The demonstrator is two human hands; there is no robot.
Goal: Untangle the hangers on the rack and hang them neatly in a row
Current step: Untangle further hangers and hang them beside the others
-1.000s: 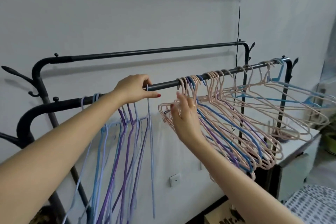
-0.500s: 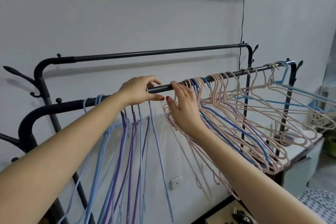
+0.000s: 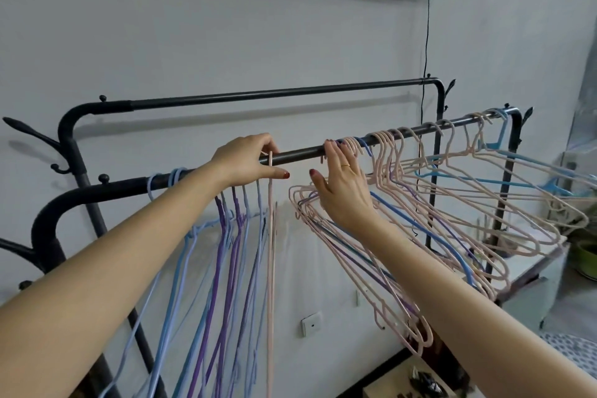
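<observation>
A black front rail carries the hangers. Blue and purple hangers hang straight in a row at the left. My left hand is on the rail and pinches the hook of a pink hanger, which hangs straight down just right of that row. To the right, a tangled bunch of pink, blue and purple hangers hangs askew. My right hand reaches up with straight fingers and touches the leftmost hooks of that bunch at the rail; its thumb is spread.
A second black rail runs behind and higher, close to the white wall. Coat hooks stick out at the rack's left end. A white cabinet stands under the right end, and a wall socket sits low.
A pink hanger has come off the tangled bunch and now hangs at the end of the left row under my left hand. My right hand has moved up to the hooks on the rail.
</observation>
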